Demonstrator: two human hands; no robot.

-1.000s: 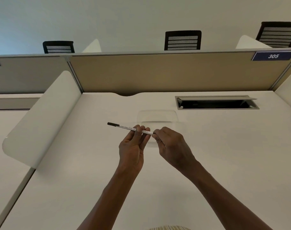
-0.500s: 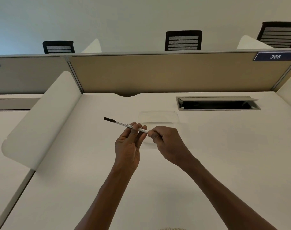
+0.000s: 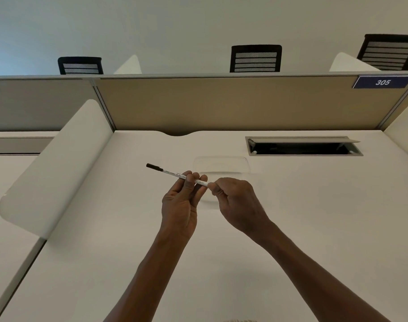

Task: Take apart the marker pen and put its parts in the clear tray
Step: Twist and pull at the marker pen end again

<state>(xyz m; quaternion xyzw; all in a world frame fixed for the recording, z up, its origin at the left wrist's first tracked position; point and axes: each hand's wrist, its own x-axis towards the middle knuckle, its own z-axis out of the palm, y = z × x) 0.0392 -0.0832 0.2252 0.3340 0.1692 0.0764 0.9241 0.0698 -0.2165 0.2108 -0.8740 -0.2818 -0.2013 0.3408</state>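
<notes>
A thin white marker pen [image 3: 172,173] with a black tip at its far left end is held above the white desk. My left hand [image 3: 183,201] pinches the barrel near its right half, palm toward me. My right hand [image 3: 235,201] is curled with its fingertips pinching the pen's right end; that end is hidden by the fingers. The clear tray [image 3: 221,165] lies on the desk just behind both hands, and its near edge is partly covered by them.
An open cable hatch [image 3: 303,146] is set in the desk at the back right. A white curved divider [image 3: 54,168] borders the desk on the left. A beige partition [image 3: 221,103] closes the back, with chair backs beyond it.
Both hands with the pen have drifted slightly up and left. The right hand keeps its pinch at the pen's right end.
</notes>
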